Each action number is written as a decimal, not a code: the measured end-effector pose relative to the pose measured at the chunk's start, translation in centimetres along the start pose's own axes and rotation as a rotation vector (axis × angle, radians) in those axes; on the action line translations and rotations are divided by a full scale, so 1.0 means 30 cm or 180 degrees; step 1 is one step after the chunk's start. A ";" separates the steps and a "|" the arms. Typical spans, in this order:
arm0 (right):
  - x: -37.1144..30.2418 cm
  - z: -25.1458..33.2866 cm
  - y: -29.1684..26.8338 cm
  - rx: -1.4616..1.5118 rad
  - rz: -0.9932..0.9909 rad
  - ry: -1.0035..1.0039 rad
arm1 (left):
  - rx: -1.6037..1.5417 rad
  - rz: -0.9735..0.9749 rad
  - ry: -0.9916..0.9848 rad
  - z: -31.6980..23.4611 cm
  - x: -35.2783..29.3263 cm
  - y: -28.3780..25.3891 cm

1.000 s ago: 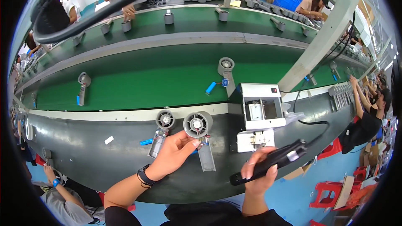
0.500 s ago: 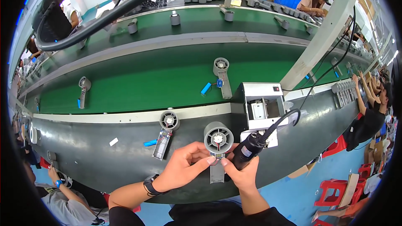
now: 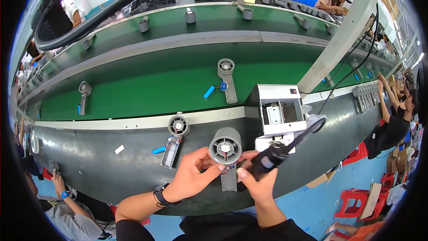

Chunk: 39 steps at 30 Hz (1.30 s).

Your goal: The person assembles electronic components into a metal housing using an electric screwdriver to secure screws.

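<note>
My left hand (image 3: 196,172) is curled round the side of a grey handheld fan housing (image 3: 226,134). Its round, vaned end faces up, and its open handle points toward me. A small circuit board with thin wires shows at the neck, near my left thumb. My right hand (image 3: 259,182) grips a black corded electric screwdriver (image 3: 267,159), tilted beside the housing; its tip is hidden behind my fingers. The right fingertips are close to the housing's right side. To the left lies a second open fan housing (image 3: 179,126) with a blue battery (image 3: 159,150) beside it.
A white-and-black screw feeder (image 3: 279,127) stands just beyond the screwdriver. Behind the dark worktable (image 3: 102,169), a green conveyor belt (image 3: 156,85) carries more fan housings. A slanted metal post (image 3: 334,49) rises at right. Co-workers sit around the line.
The fan housing in my hands has shifted slightly left and up. My right thumb has come up off the board area, and the screwdriver leans lower. Housings on the near belt have moved left.
</note>
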State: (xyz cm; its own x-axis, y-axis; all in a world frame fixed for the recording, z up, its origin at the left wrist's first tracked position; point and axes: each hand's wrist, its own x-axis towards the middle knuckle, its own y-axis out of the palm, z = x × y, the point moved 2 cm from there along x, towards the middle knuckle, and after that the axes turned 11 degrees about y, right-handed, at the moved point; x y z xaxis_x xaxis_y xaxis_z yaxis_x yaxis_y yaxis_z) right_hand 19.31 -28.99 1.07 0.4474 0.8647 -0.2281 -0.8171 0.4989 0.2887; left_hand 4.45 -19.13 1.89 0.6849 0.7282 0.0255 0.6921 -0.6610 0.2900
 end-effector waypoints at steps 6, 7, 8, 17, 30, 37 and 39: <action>-0.011 0.130 -0.167 0.0802 -0.0498 -0.2011 | 0.0452 0.0170 -0.0523 0.115 -0.016 -0.063; -0.003 0.154 -0.203 0.0767 -0.0547 -0.2271 | 0.0516 0.0169 -0.0548 0.147 -0.021 -0.076; 0.008 0.174 -0.232 0.0745 -0.0589 -0.2532 | 0.0485 0.0189 -0.0547 0.156 -0.018 -0.081; 0.057 0.189 -0.231 0.0094 -0.0978 -0.3186 | 0.1184 0.0358 -0.0610 0.168 -0.001 -0.082; 0.237 0.268 -0.198 -0.0175 0.0315 -0.1348 | 0.1069 0.0357 -0.0696 0.173 0.005 -0.082; 0.226 0.261 -0.198 -0.0378 0.0043 -0.1449 | 0.1043 0.0387 -0.0670 0.172 0.008 -0.078; 0.234 0.252 -0.199 -0.0356 0.0017 -0.1386 | 0.1018 0.0366 -0.0640 0.176 0.010 -0.083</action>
State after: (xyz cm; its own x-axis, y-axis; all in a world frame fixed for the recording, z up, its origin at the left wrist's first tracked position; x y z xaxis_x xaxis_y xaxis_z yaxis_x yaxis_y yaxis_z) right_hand 30.08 -25.46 4.77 0.5349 0.8226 0.1928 -0.8433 0.5060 0.1810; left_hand 4.14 -18.23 -3.87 0.7712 0.6171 -0.1566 0.6225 -0.7824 -0.0175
